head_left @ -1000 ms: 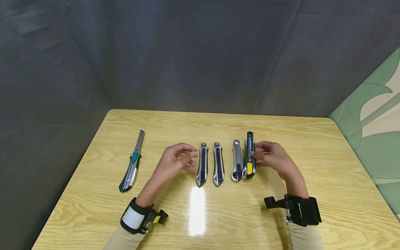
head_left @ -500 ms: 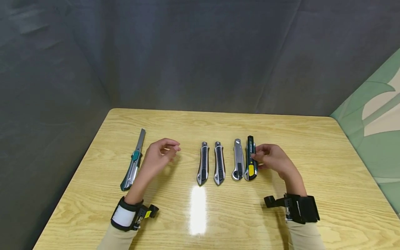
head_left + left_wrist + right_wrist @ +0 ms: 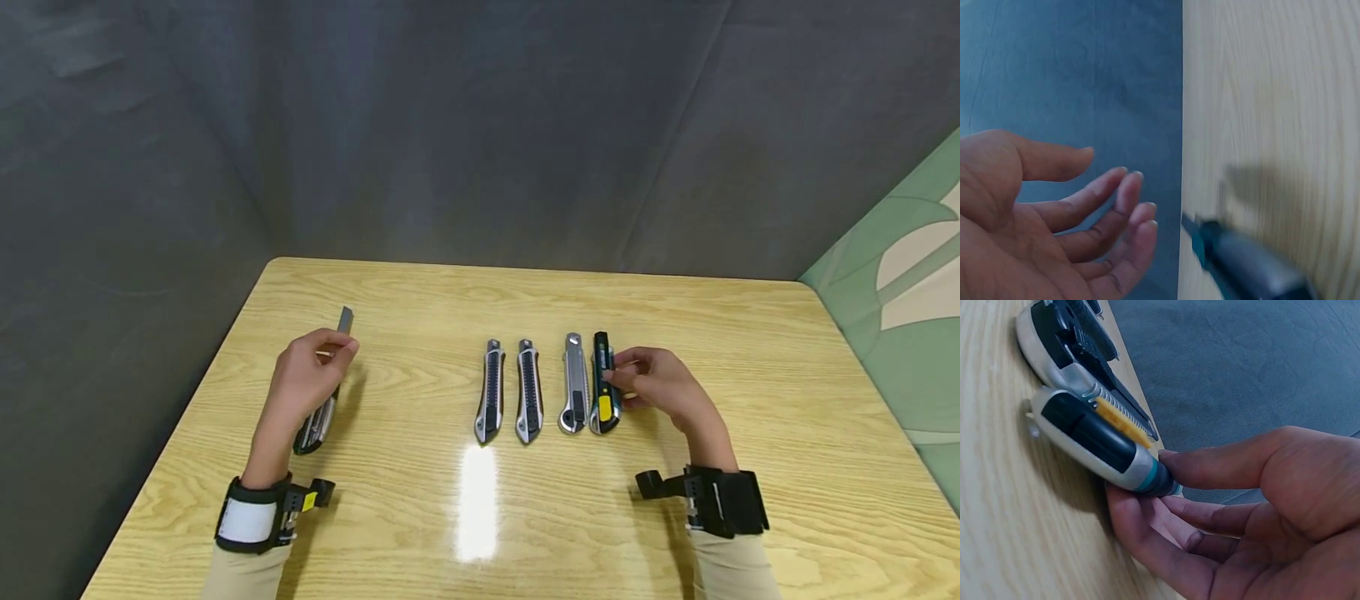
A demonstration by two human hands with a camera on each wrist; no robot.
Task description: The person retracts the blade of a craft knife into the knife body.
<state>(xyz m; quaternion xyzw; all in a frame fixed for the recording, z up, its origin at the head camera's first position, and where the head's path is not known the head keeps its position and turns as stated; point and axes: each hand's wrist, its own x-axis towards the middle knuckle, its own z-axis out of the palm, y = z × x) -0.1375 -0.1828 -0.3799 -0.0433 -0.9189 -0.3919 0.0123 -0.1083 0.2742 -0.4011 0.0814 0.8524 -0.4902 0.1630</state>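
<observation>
My left hand (image 3: 303, 379) is over a utility knife (image 3: 318, 427) with a long exposed blade at the table's left, covering its middle. In the left wrist view its fingers are loosely bent around nothing, apart from the knife's teal slider (image 3: 1208, 240). My right hand (image 3: 663, 385) pinches a dark utility knife with a yellow slider (image 3: 603, 362) between thumb and fingers; in the right wrist view that knife's silver-rimmed end (image 3: 1088, 434) is near the tabletop. A silver utility knife (image 3: 574, 375) lies just left of it.
Two matching silver-and-black utility knives (image 3: 491, 392) lie side by side near the middle of the wooden table (image 3: 420, 500). A dark cloth (image 3: 450, 133) hangs behind the table, and a green leaf-patterned surface (image 3: 885, 250) stands to the right.
My left hand has moved left, from beside the middle knives to over the long-bladed knife. The dark knife in my right hand has shifted slightly right and toward me, away from the silver one.
</observation>
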